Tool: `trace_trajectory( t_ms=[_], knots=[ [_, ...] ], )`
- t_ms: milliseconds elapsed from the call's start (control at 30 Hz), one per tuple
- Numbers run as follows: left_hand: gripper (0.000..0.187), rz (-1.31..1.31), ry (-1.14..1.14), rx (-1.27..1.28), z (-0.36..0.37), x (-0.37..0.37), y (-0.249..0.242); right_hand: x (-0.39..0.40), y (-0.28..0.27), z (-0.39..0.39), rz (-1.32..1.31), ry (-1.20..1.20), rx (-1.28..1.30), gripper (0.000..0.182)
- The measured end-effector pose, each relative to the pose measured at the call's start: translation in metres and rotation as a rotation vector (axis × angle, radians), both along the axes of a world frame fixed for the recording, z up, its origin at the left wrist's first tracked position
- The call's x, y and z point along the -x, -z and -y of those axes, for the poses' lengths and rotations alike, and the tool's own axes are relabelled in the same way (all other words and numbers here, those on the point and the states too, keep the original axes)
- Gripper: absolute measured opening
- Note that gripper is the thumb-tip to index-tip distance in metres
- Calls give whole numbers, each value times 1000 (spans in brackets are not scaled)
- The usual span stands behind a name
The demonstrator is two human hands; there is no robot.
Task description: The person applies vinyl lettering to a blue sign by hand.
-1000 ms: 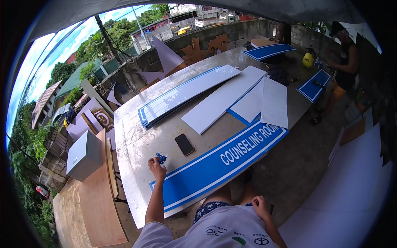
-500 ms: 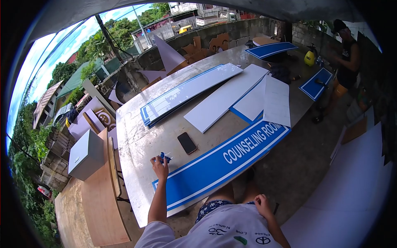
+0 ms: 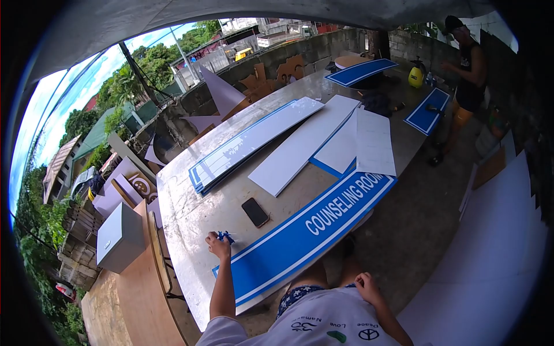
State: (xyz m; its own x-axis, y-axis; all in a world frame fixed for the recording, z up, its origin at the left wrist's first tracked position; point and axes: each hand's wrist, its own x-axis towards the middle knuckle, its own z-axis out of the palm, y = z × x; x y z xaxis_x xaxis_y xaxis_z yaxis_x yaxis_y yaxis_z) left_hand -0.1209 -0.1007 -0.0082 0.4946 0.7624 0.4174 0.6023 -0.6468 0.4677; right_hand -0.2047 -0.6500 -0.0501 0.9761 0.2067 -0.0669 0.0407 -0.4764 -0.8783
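Note:
My left hand is over the table near its left corner, its fingers closed on a small crumpled blue scrap. Just right of it lies the blue sign lettered "COUNSELING ROOM", along the table's near edge. A black phone rests on the table beyond the sign. My right hand is held low by my body at the right, fingers curled; whatever might be in them cannot be made out. A white sheet covers the sign's far right end.
Long white boards lie across the table. A grey box stands left on a wooden board. Two more blue signs, a yellow sprayer and another person are at the far right. Large white sheets lean at right.
The view has shifted slightly, so the table and signs appear a little further left. My left hand still holds the blue scrap, close to the same spot. The other person's arm has shifted slightly.

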Motion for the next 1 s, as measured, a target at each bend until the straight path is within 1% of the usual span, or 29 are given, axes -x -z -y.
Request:
trace_trajectory(
  t_ms=[67, 133, 167, 233, 267, 333, 367, 433, 467, 533, 600, 667, 733, 767, 867, 1000],
  knots=[
    [45, -12, -9, 24, 1, 0, -1, 0, -4, 0, -2, 2, 0, 5],
    [55, -51, -26, 123, 3, -1, -5, 1, -1, 1, -11, 8, -8, 5],
    [55, -51, -25, 124, 5, -1, -6, 0, 1, 1, -19, 13, -18, 5],
    [66, -114, -36, 134, 8, -1, -10, 0, 3, 1, -18, 14, -18, 4],
    [66, -114, -35, 133, 9, 0, -12, 1, 4, 1, -18, 14, -17, 4],
    [76, -124, -28, 146, 13, 2, -15, 1, 1, 1, -3, 10, -8, 4],
    [76, -124, -27, 147, 15, 3, -17, 0, -1, 1, 17, 6, 0, 4],
    [85, -91, -27, 118, 19, 4, -20, 0, -1, 0, -3, 10, -18, 4],
    [85, -93, -26, 119, 21, 5, -20, 0, -2, 0, -25, 13, -39, 4],
    [92, -84, 0, 55, 21, 7, -21, 0, 1, 1, -5, 9, -25, 5],
    [91, -78, 9, 44, 20, 6, -21, 0, 4, 2, 20, 3, -13, 5],
    [90, -69, 19, 34, 16, 3, -19, 1, 7, 3, -34, 10, -30, 5],
    [82, -10, 19, 66, 12, 3, -16, -1, 7, 2, -22, 7, -26, 5],
    [82, -14, 18, 69, 12, 3, -12, 0, 7, 3, -14, 3, -23, 5],
    [70, 39, -5, 50, 13, 2, -14, 0, -3, 1, -19, 6, -38, 5],
    [67, 13, -3, 45, 16, 2, -20, 0, -3, 2, 1, 0, -18, 6]
  ],
)
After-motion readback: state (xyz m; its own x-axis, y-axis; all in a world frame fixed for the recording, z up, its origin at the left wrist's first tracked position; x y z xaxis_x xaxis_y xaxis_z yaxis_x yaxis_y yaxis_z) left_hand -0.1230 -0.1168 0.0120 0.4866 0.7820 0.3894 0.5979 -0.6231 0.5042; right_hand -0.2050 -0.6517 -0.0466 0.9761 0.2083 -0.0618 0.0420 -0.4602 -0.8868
